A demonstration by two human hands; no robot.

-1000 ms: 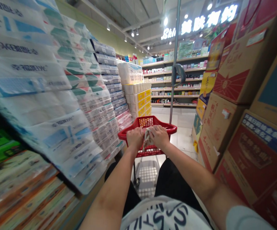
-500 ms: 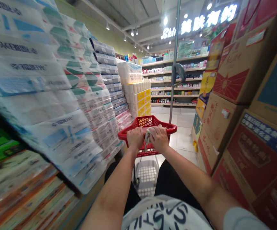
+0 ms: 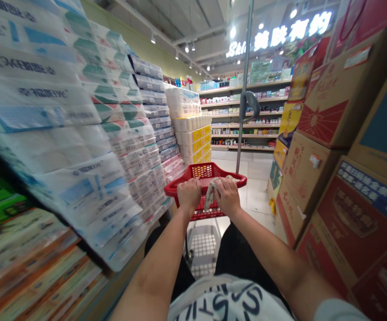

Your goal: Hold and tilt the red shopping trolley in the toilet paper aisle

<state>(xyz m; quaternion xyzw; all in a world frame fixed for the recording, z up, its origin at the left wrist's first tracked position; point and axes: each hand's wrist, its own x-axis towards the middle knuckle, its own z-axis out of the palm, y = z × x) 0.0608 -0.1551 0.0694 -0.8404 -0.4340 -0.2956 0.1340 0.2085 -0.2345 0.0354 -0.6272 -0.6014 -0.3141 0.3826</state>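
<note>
A red shopping cart basket (image 3: 213, 213) with perforated sides stands in front of me. My left hand (image 3: 189, 193) is closed round the near rim, left of its middle. On the same rim, a little to the right, my right hand (image 3: 227, 194) presses a pale, patterned cloth (image 3: 210, 196) against the red edge, its fingers bent over the cloth. Part of the cloth hangs down between the two hands. The underside of both hands' fingers is hidden.
Tall stacks of wrapped tissue packs (image 3: 89, 147) line the left side. Cardboard boxes (image 3: 327, 98) are piled on the right. A grey metal pole (image 3: 246, 58) rises beyond the basket, before stocked shelves (image 3: 226, 102) at the back.
My right hand has shifted slightly to the right along the rim with the cloth. My left hand stays in place on the rim.
</note>
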